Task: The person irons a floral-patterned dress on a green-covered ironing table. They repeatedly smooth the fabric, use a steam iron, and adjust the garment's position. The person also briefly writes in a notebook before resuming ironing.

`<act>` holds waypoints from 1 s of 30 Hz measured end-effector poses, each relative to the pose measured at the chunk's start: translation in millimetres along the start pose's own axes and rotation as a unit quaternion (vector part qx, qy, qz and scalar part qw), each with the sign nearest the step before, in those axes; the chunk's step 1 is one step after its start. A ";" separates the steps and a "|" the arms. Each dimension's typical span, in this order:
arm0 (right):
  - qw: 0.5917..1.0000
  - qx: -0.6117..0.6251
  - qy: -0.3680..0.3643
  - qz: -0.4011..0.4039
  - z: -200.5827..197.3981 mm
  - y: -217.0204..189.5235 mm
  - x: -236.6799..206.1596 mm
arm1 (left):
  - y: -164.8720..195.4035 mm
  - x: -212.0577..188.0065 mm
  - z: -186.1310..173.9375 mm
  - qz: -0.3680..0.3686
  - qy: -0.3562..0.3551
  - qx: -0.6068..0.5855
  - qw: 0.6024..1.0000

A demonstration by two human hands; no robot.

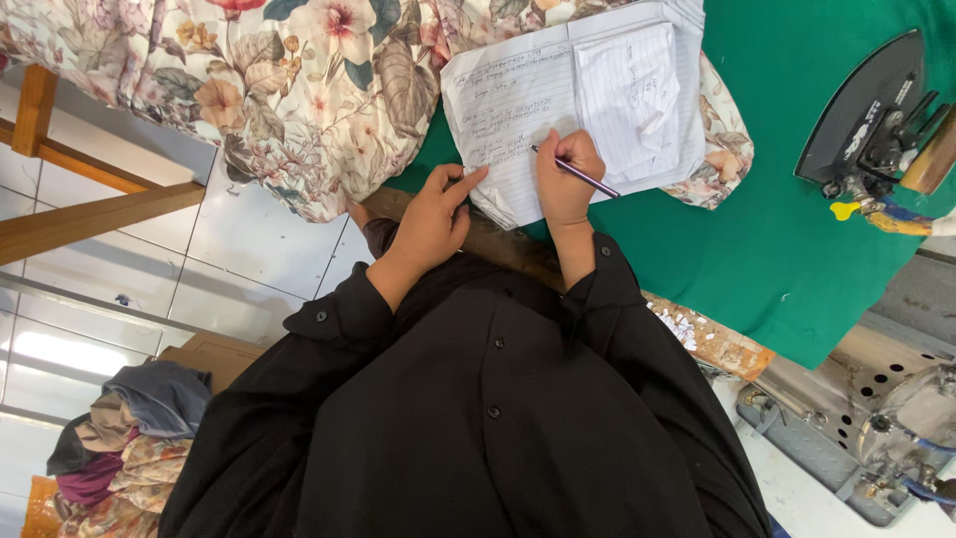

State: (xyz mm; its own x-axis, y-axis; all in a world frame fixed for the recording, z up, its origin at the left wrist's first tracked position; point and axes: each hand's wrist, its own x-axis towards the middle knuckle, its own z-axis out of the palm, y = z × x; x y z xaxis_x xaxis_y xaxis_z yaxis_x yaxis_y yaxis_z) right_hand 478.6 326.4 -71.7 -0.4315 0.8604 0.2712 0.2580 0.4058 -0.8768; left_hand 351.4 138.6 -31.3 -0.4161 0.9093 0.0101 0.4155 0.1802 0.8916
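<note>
My right hand (564, 177) grips a dark pen (588, 180) with its tip on a lined, handwritten sheet of paper (503, 110). My left hand (434, 216) rests at the lower left edge of that sheet, its index finger stretched out onto the paper. A smaller lined sheet (627, 92) lies to the right of the pen, on top of the papers. The papers rest on floral fabric (299, 80) and a green table cover (797, 209). Both my arms are in black sleeves.
A dark iron (864, 115) stands on the green cover at the upper right. A metal machine (876, 428) sits at the lower right. A heap of clothes (124, 448) lies on the white tiled floor at the lower left, near wooden beams (95, 214).
</note>
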 end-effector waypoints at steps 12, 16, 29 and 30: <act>0.999 -0.044 -0.007 -0.017 1.2 1.7 0.9 | -3.4 -0.6 1.6 -0.002 -0.005 -0.001 1.000; 1.000 -0.016 -0.011 -0.020 1.3 7.3 -0.6 | -4.0 -0.5 1.8 0.018 0.009 -0.007 1.000; 1.000 0.002 0.002 0.000 1.9 5.0 -2.4 | -5.4 -1.4 3.4 0.010 0.004 0.003 1.000; 1.000 -0.005 0.001 -0.002 1.6 4.1 -1.9 | -5.4 -1.2 3.2 0.016 0.006 0.005 1.000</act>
State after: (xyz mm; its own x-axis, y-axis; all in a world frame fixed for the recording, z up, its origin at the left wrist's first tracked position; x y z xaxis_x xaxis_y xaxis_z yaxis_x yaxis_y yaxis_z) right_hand 479.2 326.0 -76.5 -0.4302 0.8597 0.2755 0.2654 0.4122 -0.8716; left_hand 352.3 137.7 -37.5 -0.4125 0.9099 0.0451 0.4368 0.1541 0.8863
